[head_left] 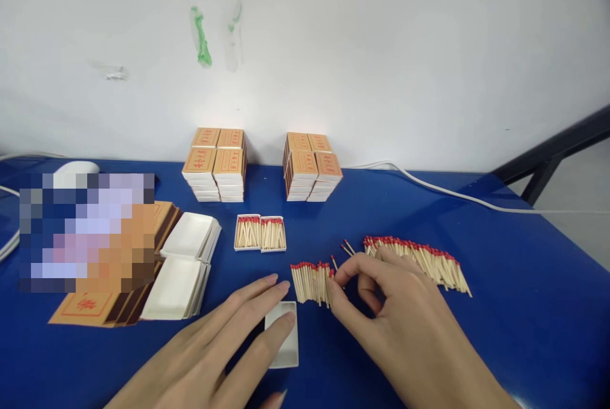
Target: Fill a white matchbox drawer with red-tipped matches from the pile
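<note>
My left hand (pixel 223 348) rests on the blue table with fingers stretched out flat, its fingertips on an empty white matchbox tray (pixel 284 339). My right hand (pixel 395 317) pinches thumb and forefinger at the right end of a small row of red-tipped matches (pixel 311 281) lying just beyond the tray. A longer spread of matches (pixel 417 260) lies behind the right hand. Two filled white trays (pixel 260 233) sit side by side further back.
Two stacks of orange matchboxes (pixel 216 164) (pixel 311 167) stand against the white wall. Stacks of empty white trays (pixel 183 263) and flat orange sleeves (pixel 90 307) lie at the left. A white cable (pixel 452 193) runs along the back right. A blurred patch covers the left side.
</note>
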A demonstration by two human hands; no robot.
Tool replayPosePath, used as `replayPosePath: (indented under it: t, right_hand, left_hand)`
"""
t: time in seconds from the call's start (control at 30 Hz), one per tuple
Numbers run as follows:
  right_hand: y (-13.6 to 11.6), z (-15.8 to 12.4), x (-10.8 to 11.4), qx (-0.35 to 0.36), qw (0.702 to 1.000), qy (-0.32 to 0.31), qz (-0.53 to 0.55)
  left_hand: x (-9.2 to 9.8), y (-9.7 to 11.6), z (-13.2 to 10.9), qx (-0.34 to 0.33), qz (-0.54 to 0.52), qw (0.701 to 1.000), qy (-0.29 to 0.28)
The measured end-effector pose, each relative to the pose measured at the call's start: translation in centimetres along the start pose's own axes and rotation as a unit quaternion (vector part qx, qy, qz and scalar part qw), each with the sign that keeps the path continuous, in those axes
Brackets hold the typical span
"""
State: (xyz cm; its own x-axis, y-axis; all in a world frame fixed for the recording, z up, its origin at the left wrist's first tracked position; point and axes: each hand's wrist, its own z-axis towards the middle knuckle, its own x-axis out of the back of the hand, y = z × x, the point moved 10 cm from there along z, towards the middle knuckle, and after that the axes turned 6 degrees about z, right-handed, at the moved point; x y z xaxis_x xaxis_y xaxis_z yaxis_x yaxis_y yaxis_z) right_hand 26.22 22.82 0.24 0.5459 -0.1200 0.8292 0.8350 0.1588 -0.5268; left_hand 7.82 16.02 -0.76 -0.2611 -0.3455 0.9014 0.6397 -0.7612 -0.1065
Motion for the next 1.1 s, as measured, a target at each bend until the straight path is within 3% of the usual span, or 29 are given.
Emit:
replayPosePath:
  t: [1.1]
  right_hand:
    - [0.7, 0.0, -1.3, -0.035, 0.999, -0.033, 0.010]
  left_hand:
    - [0.0, -0.3, -0.6, 0.007, -0.019, 1.000, 0.002]
